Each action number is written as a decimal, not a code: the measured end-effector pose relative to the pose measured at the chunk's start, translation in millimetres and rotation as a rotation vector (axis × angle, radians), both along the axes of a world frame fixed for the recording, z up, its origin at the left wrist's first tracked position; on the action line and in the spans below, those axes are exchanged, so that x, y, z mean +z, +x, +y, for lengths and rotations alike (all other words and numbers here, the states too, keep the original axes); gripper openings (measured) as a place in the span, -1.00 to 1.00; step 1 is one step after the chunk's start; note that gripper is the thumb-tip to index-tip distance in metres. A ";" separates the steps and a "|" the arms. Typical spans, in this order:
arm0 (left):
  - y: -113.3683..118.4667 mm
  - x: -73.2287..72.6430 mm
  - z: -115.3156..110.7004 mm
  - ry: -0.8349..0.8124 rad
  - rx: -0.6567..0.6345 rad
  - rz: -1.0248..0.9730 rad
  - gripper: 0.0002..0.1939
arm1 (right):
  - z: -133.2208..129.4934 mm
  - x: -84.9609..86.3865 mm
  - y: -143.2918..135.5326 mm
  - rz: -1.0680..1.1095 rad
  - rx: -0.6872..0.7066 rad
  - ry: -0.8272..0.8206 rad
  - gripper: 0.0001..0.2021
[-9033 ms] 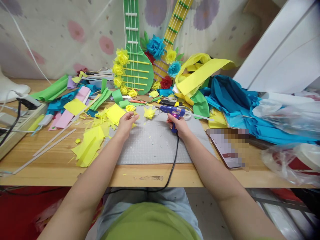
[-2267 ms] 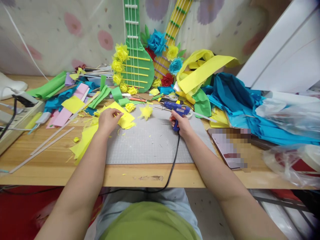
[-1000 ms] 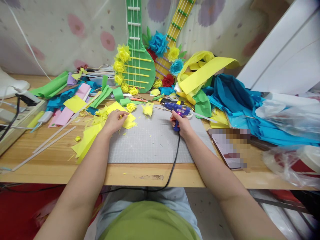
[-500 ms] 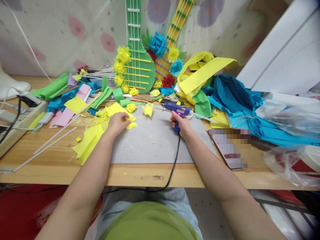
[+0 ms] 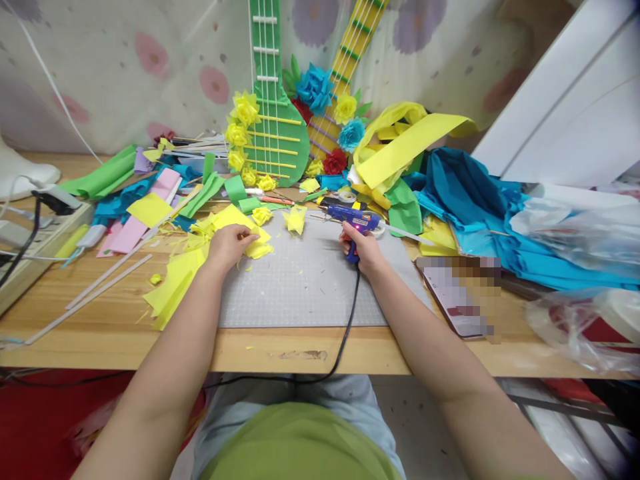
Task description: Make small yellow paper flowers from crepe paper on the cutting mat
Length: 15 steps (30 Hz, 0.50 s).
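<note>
My right hand point(image 5: 361, 248) is wrapped round the handle of a blue glue gun point(image 5: 355, 218) with a small red light; its nozzle points left and its black cable hangs over the table edge. My left hand point(image 5: 231, 244) is at the left side of the grey cutting mat point(image 5: 295, 287), thumb and fingers together by yellow paper pieces point(image 5: 260, 248). Whether something small is between those fingers is too small to tell. A yellow paper flower point(image 5: 295, 220) stands on the mat between my hands, and a smaller yellow flower point(image 5: 261, 215) lies near my left hand.
Green point(image 5: 280, 147) and yellow point(image 5: 323, 133) paper-covered instruments with paper flowers lean at the back. Blue crepe paper point(image 5: 470, 193) and a phone point(image 5: 455, 300) are at the right. Colored paper, thin white sticks point(image 5: 100, 290) and a power strip point(image 5: 55, 233) lie at the left.
The fingers of my left hand have shifted slightly among the yellow paper pieces. My right hand and the glue gun have stayed about where they were.
</note>
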<state>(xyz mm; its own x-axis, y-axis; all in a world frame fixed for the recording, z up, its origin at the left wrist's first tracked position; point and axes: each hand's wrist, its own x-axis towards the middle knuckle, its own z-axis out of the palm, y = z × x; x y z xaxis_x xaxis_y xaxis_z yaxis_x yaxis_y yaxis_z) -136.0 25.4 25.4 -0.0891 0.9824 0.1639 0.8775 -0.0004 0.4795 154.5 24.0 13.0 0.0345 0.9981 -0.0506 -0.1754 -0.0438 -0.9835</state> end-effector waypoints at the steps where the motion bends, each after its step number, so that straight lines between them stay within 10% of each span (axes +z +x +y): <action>1: -0.8 0.1 -0.1 0.008 -0.003 0.018 -0.73 | 0.1 -0.2 0.2 -0.010 -0.001 0.003 -0.65; 15: -6.5 0.5 3.0 0.102 0.034 -0.162 -0.74 | -0.1 0.7 0.5 0.013 0.004 0.006 -0.64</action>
<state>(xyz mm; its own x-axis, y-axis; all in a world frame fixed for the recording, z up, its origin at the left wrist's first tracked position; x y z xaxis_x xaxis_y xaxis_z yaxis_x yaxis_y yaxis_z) -142.5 28.4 25.9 -0.1554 0.9574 0.2435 0.7895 -0.0278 0.6131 155.0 23.8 13.7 0.0298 0.9985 -0.0452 -0.1878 -0.0388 -0.9814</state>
